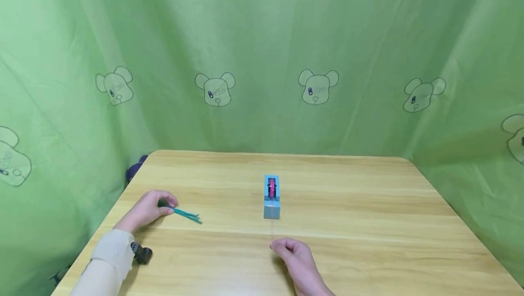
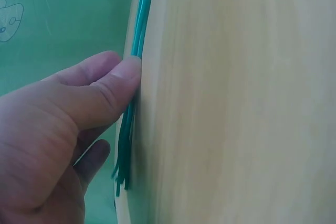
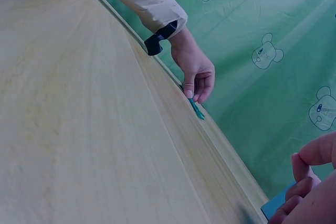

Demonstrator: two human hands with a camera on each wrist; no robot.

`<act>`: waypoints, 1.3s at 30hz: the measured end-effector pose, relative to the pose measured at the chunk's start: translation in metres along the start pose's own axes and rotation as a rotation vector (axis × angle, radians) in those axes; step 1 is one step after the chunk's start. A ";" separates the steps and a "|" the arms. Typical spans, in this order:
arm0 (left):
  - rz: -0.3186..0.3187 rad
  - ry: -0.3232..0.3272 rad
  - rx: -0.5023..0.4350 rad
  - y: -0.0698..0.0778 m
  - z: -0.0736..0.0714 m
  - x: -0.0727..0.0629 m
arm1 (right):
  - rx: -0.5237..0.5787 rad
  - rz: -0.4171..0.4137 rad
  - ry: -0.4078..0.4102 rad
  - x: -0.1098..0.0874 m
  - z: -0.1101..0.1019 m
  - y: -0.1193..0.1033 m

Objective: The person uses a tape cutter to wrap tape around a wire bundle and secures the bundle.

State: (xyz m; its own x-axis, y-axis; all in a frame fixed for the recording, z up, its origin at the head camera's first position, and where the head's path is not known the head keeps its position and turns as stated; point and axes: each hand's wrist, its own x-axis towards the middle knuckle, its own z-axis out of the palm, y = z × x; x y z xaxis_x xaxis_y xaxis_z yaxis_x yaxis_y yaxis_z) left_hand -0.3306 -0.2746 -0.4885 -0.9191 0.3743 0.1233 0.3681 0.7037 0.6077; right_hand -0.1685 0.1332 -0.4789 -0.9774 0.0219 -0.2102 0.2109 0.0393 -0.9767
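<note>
Left grip (image 1: 148, 208) clamped on green cords (image 1: 187, 215), thumb and fingertips together, cord ends projecting either side, location left side of counter (image 1: 348, 196), right grip (image 1: 298, 259) pinching clear tape (image 1: 272, 231), strip running to blue dispenser (image 1: 272, 211) mid-counter.

Left hand (image 1: 149, 207) and right hand (image 1: 298, 262) held forward, each pinched thumb to finger.
The sleeved left forearm (image 1: 107, 257) is angled from the lower left; the right hand's lower fingers (image 3: 291, 204) are apparently curled, though partly hidden.
</note>
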 end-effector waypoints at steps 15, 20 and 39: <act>0.009 -0.017 0.049 0.001 -0.003 -0.001 | -0.002 -0.012 -0.013 -0.001 0.000 -0.001; 0.006 -0.027 0.061 0.003 -0.004 0.000 | 0.000 -0.019 -0.017 -0.001 0.000 -0.001; -0.037 -0.059 0.099 0.009 -0.002 0.008 | -0.016 -0.014 0.000 0.000 0.000 -0.002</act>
State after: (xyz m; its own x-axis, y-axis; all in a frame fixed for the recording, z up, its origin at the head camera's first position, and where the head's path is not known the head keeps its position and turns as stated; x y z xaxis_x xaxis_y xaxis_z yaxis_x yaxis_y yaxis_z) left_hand -0.3352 -0.2664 -0.4800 -0.9234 0.3799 0.0541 0.3489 0.7725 0.5305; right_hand -0.1689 0.1327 -0.4765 -0.9803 0.0214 -0.1964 0.1973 0.0557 -0.9788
